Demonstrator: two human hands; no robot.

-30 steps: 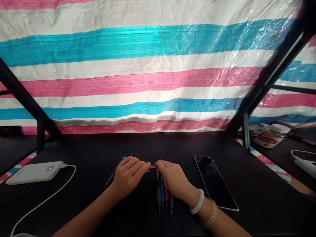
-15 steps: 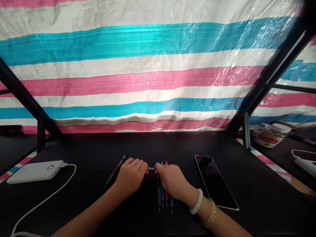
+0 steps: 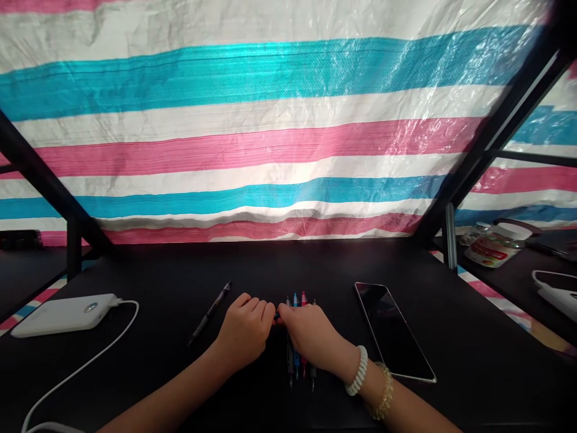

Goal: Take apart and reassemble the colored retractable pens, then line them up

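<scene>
Backdrop: striped tarpaulin (image 3: 252,144) in pink, turquoise and white hangs behind a black metal frame (image 3: 45,180).

Side surface: at the far right sit a jar with a white lid (image 3: 496,249) and a white device (image 3: 554,297), partly out of view.

Desk: the black desk (image 3: 135,270) carries a white power bank (image 3: 63,316) on the left, its white cable (image 3: 85,361) curving toward the person, and a dark-screened smartphone (image 3: 392,331) on the right.

Hands: the left hand (image 3: 246,334) and right hand (image 3: 309,331) now meet at the fingertips, curled closely around a thin item. A coiled white bracelet (image 3: 359,371) and a gold beaded bracelet (image 3: 385,391) circle the right wrist.

Pens: a row of pens (image 3: 295,299) lies side by side beneath the right hand, with colored tops showing past the fingers. A lone black pen (image 3: 210,311) lies apart, left of the left hand.

Change: the thin item (image 3: 276,315), clearly exposed a moment ago, is now almost hidden; only a dark blue sliver shows between the fingertips, too little to identify it.
</scene>
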